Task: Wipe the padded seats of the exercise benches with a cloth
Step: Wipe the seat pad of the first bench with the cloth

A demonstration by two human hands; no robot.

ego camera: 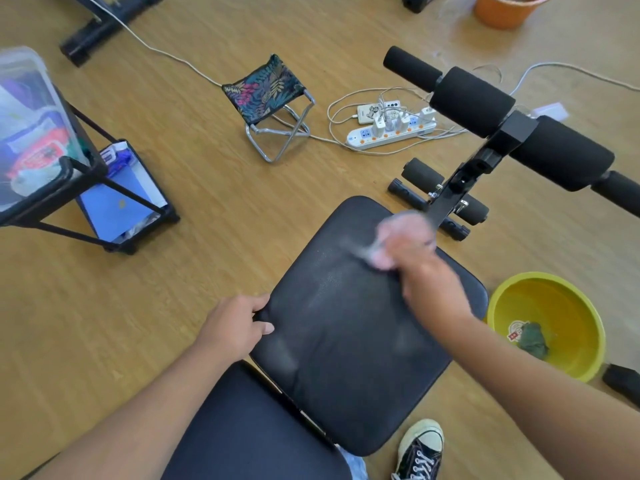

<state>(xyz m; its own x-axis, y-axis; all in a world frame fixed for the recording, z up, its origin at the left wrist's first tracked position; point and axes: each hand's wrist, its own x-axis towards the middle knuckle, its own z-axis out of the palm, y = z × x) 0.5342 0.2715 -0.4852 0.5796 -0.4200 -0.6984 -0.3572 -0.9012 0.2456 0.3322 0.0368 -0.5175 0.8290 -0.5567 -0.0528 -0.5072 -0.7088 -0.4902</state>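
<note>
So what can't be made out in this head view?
- Right hand and cloth: motion-blurred; grip unclear.
- Left hand: fingertips hidden under the seat pad edge.
- Item in the yellow basin: too small to identify.
- Orange bucket: cut off by top edge.
- Clear bin: contents blurred.

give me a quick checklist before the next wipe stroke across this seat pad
1. Left hand steadies the seat pad at its left edge: ok.
2. Right hand is on the far part of the pad: ok.
3. Cloth under the right hand: cannot tell, that area is motion-blurred.
4. Near part of the pad wiped: cannot tell, only faint streaks show.
5. Yellow basin is on the floor right of the bench, a dark rag inside: ok.
6. Power strip lies apart from the basin, beyond the bench: ok.
</note>
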